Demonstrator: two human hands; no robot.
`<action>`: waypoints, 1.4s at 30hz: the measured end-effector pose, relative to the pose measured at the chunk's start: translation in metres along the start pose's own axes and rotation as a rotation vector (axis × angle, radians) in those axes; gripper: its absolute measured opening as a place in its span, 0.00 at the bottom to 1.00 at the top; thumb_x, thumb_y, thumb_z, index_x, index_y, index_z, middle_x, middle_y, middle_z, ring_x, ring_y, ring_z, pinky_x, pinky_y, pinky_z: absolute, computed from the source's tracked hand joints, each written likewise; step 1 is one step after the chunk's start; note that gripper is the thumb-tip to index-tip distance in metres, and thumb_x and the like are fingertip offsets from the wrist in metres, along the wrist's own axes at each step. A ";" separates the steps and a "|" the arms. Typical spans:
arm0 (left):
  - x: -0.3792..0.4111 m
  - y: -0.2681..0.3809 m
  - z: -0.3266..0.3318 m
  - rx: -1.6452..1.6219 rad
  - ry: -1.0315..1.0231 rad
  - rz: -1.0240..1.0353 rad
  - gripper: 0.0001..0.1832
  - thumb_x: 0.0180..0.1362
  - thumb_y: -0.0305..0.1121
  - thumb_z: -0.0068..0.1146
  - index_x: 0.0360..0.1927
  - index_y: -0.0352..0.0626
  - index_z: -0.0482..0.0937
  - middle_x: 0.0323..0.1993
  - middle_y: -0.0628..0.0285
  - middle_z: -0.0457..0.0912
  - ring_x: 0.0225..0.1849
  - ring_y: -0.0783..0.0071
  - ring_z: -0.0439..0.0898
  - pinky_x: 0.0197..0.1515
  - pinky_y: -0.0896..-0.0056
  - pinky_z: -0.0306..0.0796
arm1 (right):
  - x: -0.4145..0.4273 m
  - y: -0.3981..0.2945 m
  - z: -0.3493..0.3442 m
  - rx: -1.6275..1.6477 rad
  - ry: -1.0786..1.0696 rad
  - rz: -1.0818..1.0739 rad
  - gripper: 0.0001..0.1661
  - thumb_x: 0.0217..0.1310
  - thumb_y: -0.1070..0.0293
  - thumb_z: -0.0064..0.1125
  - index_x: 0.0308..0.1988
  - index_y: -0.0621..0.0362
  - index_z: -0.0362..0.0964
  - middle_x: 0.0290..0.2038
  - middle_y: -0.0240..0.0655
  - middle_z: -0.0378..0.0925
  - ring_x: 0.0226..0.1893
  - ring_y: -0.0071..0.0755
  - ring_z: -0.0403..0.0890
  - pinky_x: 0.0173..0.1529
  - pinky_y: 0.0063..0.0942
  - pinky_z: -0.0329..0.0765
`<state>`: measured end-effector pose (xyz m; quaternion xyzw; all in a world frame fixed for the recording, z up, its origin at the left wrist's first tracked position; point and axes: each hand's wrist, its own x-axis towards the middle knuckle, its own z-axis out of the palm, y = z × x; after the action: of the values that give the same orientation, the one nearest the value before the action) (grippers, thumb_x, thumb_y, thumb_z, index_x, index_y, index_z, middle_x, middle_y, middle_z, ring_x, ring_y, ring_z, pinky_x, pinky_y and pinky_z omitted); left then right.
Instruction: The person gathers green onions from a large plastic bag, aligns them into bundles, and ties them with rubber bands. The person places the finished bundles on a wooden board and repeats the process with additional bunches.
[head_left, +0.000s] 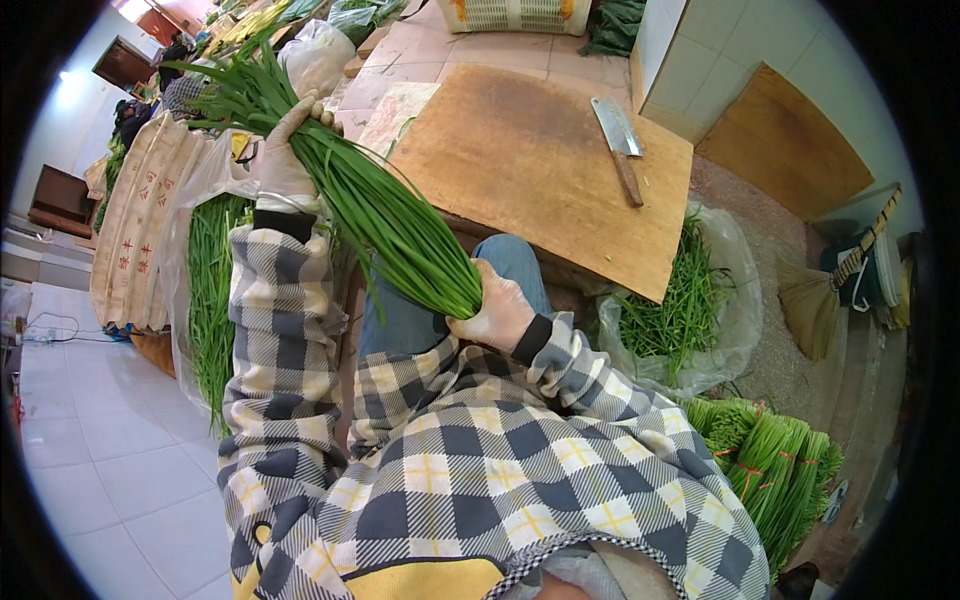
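My left hand (286, 159), in a thin whitish glove, grips a thick bunch of long flat green leaves, apparently garlic chives (386, 225), around its upper part. My right hand (496, 307), gloved alike, clasps the bunch's lower end, where the stalk ends lie even. The bunch slants across above my knees, leaf tips pointing to the upper left. Beyond my knees lies a worn wooden board (517, 157). A cleaver (621, 146) with a wooden handle rests on its right side, apart from both hands.
Left of my arm, an open plastic bag (180, 300) holds loose chives (214, 300). Another plastic bag (735, 322) with green scraps (675, 307) stands right of the board. Banded green bundles (772, 465) lie lower right. A broom (814, 300) leans near the wall; people (135, 116) are far left.
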<state>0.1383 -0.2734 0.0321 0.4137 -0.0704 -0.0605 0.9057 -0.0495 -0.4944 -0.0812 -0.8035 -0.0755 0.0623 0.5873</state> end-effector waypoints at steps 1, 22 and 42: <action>0.011 -0.006 0.001 -0.005 -0.010 -0.040 0.09 0.56 0.27 0.52 0.40 0.34 0.75 0.26 0.62 0.76 0.31 0.69 0.76 0.40 0.68 0.72 | 0.001 -0.001 -0.009 0.003 -0.050 0.027 0.36 0.39 0.60 0.62 0.48 0.65 0.61 0.34 0.50 0.75 0.37 0.52 0.78 0.42 0.34 0.75; 0.070 -0.221 0.241 1.495 -0.786 0.148 0.29 0.55 0.47 0.56 0.50 0.29 0.71 0.44 0.49 0.78 0.44 0.64 0.78 0.47 0.69 0.71 | -0.205 0.077 -0.203 1.044 0.706 0.367 0.26 0.50 0.61 0.60 0.47 0.64 0.66 0.39 0.39 0.77 0.30 0.30 0.79 0.33 0.27 0.79; -0.185 -0.319 0.260 0.497 -0.987 -0.677 0.31 0.51 0.49 0.61 0.52 0.37 0.70 0.45 0.58 0.76 0.46 0.72 0.73 0.49 0.71 0.68 | -0.200 0.020 -0.177 -0.087 0.957 0.199 0.27 0.45 0.62 0.64 0.44 0.62 0.67 0.36 0.43 0.78 0.36 0.42 0.80 0.39 0.32 0.75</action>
<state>-0.1059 -0.6423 -0.0553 0.5338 -0.3561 -0.5077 0.5749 -0.2114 -0.7047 -0.0444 -0.7692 0.2773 -0.2614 0.5130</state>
